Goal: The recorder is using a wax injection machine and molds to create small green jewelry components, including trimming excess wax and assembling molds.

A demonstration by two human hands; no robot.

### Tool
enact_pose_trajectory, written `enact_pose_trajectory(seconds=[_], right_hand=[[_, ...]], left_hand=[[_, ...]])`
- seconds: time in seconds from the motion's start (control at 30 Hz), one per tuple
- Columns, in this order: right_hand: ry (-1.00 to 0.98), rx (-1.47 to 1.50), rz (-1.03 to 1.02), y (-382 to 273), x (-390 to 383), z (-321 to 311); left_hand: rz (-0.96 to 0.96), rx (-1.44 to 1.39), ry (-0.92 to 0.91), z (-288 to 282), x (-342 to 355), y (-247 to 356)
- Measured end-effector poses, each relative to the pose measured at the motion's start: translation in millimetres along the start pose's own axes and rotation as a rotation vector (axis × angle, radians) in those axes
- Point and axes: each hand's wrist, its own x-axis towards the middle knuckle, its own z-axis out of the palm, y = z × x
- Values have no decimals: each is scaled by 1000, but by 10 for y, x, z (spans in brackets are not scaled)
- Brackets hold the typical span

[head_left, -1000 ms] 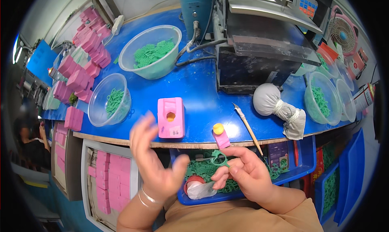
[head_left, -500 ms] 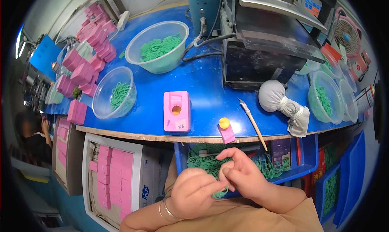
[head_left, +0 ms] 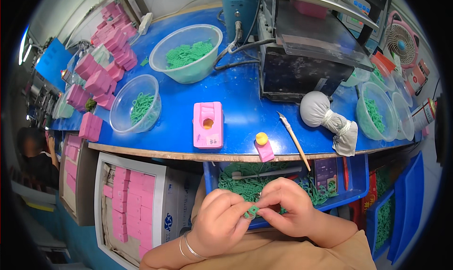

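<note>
A small green wax piece is pinched at the fingertips of my left hand. My right hand meets it from the other side, thumb and forefinger pressed on the piece. Both hands are held above a blue drawer with many green wax pieces lying in it. A toothbrush-like white tool lies across these pieces. At the table edge sits a small pink block with a yellow knob. Left of it stands a pink rubber mould with a hollow in its top.
A knife with a wooden handle and a tied cloth pouch lie on the right. Behind them stands a black machine. Plastic bowls hold green pieces. Pink moulds are stacked at left. A phone lies in the drawer.
My right hand has turned and closed in on the green piece, which now shows between both hands' fingertips. My left hand has lifted slightly. A pink block now shows inside the machine.
</note>
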Motion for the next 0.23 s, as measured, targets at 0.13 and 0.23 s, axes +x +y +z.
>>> enact_pose_trajectory(seconds=[0.13,0.23], right_hand=[[18,39,-106,84,10,-11],[1,124,-66,138,-11,-5]], left_hand=[[8,-2,18,-28,-16,18],[-6,-26,12,-34,-28,10]])
